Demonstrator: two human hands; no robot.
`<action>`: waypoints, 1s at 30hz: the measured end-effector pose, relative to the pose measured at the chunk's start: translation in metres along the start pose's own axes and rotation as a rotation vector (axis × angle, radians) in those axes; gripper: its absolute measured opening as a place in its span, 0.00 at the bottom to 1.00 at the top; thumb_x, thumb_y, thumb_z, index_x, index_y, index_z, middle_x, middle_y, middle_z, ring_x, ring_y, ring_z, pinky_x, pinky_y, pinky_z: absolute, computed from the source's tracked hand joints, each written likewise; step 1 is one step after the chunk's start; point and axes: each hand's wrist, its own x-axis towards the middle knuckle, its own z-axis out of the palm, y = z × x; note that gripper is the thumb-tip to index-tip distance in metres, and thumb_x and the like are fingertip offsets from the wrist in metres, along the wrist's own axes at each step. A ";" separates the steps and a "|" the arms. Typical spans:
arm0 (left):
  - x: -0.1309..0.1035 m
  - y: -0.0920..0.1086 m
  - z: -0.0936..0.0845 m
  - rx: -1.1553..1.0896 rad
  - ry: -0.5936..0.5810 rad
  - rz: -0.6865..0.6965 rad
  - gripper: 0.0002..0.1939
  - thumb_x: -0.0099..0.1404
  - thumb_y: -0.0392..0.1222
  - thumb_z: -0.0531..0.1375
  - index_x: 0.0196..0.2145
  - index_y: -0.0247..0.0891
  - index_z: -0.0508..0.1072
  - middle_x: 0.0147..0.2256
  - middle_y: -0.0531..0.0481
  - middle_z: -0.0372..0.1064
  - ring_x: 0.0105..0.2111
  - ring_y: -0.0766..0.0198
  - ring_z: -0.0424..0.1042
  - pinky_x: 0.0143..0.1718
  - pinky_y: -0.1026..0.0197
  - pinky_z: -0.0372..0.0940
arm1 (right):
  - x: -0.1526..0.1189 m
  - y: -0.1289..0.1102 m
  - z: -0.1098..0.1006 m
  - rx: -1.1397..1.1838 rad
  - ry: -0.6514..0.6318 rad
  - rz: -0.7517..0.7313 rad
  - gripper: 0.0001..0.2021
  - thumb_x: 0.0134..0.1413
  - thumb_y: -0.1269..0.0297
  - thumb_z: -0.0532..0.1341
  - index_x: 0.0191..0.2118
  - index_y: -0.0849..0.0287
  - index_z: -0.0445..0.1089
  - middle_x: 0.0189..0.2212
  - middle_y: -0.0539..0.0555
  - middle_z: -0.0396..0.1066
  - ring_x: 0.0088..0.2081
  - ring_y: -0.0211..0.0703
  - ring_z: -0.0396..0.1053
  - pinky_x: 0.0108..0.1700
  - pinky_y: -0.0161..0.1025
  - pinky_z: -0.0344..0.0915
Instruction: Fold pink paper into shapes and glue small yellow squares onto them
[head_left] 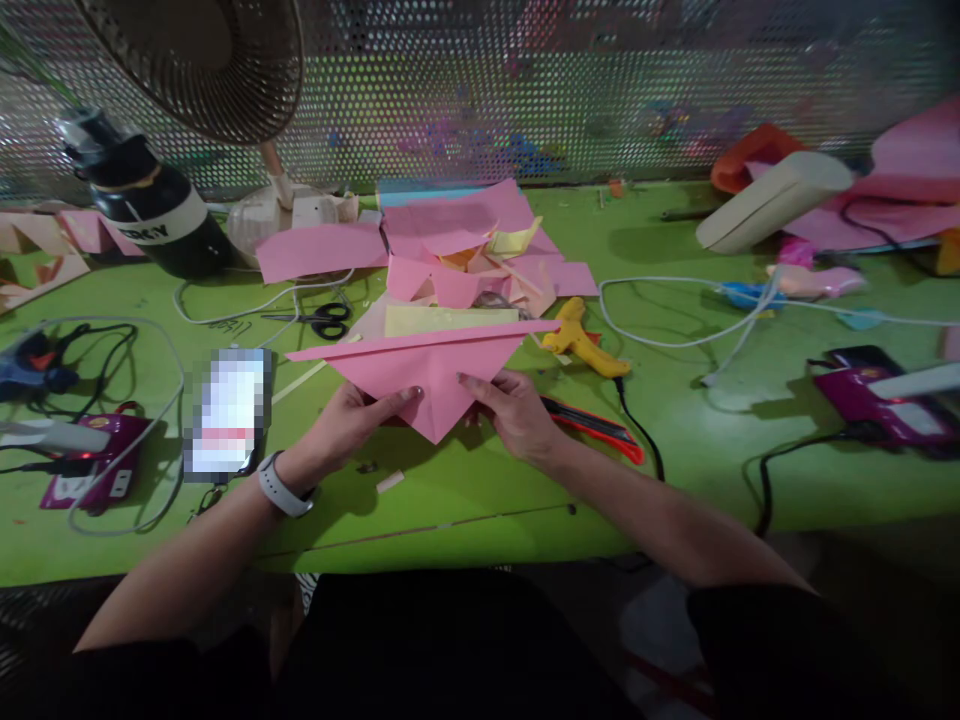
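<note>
I see both hands, the left hand and the right hand, pinching a folded pink paper (its point facing the near edge) over the middle of the green worktop. A yellow glue gun lies at its far right, black scissors at its far left.

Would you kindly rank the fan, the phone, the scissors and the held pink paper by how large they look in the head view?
1. Fan, partly out of frame
2. Held pink paper
3. Phone
4. Scissors
</note>
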 end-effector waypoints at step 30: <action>0.004 0.020 -0.004 -0.209 0.253 0.092 0.24 0.62 0.61 0.59 0.47 0.40 0.73 0.48 0.41 0.76 0.48 0.50 0.75 0.43 0.52 0.73 | 0.007 0.007 -0.001 0.073 -0.003 0.140 0.17 0.42 0.49 0.73 0.30 0.57 0.76 0.24 0.50 0.75 0.21 0.35 0.66 0.22 0.36 0.63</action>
